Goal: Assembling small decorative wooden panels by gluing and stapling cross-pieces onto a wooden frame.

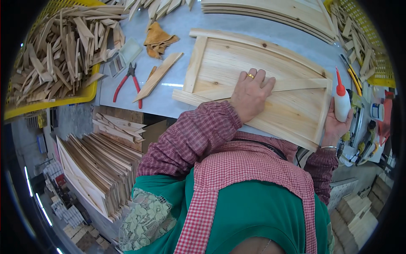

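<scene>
A framed wooden panel [237,59] lies at a slant across the table's near edge. A diagonal slat [298,84] crosses its face between the side rails. My left hand [253,95] rests on the middle of this slat, fingers bent slightly apart and pressing down, a ring on one. At the panel's right end, my right hand [337,127] holds a white glue bottle [341,106] with a red nozzle pointing up. Part of that hand's grip is hidden behind the bottle and the panel edge.
Yellow crates of wood offcuts stand at left [55,101] and right [382,76]. Red-handled pliers [127,84], a loose wood strip [160,76] and a brown cloth [158,39] lie left of the panel. Stacked panels [270,15] sit behind; tools [363,139] crowd the right.
</scene>
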Action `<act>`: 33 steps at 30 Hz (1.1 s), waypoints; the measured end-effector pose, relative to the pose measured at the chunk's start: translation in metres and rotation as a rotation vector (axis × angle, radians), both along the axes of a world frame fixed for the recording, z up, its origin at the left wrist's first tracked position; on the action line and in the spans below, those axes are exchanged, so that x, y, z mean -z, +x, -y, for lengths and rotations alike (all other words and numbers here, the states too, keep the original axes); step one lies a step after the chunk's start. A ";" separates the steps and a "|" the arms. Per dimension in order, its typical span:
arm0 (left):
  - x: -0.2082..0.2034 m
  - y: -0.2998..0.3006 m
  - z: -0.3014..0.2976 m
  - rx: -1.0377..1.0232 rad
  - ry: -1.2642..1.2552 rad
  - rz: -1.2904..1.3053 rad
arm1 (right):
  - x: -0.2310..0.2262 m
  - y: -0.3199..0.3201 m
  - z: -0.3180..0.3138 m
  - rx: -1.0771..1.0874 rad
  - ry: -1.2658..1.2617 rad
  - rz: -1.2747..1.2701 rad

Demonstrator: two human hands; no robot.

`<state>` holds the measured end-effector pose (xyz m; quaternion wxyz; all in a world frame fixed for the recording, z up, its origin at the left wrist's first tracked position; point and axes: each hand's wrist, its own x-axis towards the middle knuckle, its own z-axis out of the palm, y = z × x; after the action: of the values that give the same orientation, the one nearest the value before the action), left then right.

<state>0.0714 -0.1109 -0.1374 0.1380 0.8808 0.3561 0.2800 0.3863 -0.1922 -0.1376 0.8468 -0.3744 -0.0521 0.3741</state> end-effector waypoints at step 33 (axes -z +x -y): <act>-0.030 -0.276 -0.062 -0.757 0.185 0.022 | 0.000 0.011 0.005 -0.023 -0.071 0.005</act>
<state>-0.2045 -0.0493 -0.1072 -0.0512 0.6927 0.6278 0.3513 0.3971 -0.1972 -0.1375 0.8285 -0.4045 -0.0453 0.3845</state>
